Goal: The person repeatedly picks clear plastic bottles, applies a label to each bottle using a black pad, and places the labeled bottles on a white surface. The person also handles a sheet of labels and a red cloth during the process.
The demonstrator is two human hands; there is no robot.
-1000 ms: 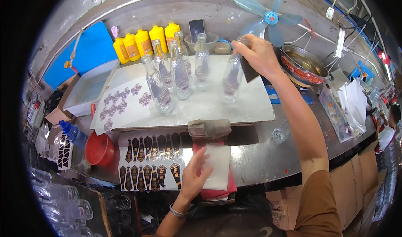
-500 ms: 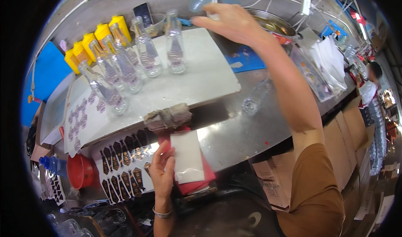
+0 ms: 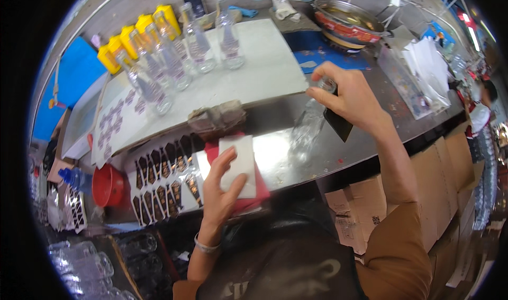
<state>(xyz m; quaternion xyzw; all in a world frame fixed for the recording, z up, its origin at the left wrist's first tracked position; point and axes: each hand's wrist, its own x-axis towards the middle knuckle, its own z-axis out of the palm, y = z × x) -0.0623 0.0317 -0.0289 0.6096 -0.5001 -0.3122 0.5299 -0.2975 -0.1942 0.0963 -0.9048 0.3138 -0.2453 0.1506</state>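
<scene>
My right hand (image 3: pixel 352 96) has its thumb and fingers curled round the mouth of a clear glass bottle (image 3: pixel 306 133) on the metal table. A dark flat piece (image 3: pixel 337 126) shows just below those fingers; its kind I cannot make out. My left hand (image 3: pixel 219 189) is open, thumb and fingers apart, over the left edge of a white rectangular pad (image 3: pixel 243 165). Under the pad lies a red cloth (image 3: pixel 259 191). To the left of that hand, a sheet of dark and gold labels (image 3: pixel 164 181) rests on the table. Several clear bottles with purplish print stand on a white board (image 3: pixel 254 77).
A wide metal pan of liquid (image 3: pixel 346 27) stands at the back right. A rolled grey cloth (image 3: pixel 217 117) sits at the board's front edge. Yellow containers (image 3: pixel 143 24) line the back left, and a red bucket (image 3: pixel 108 186) is at left. Cardboard boxes (image 3: pixel 365 210) stand at right.
My right hand has come down from the back of the table, near the pan, to the mouth of the clear bottle. My left hand has shifted slightly right, over the white pad.
</scene>
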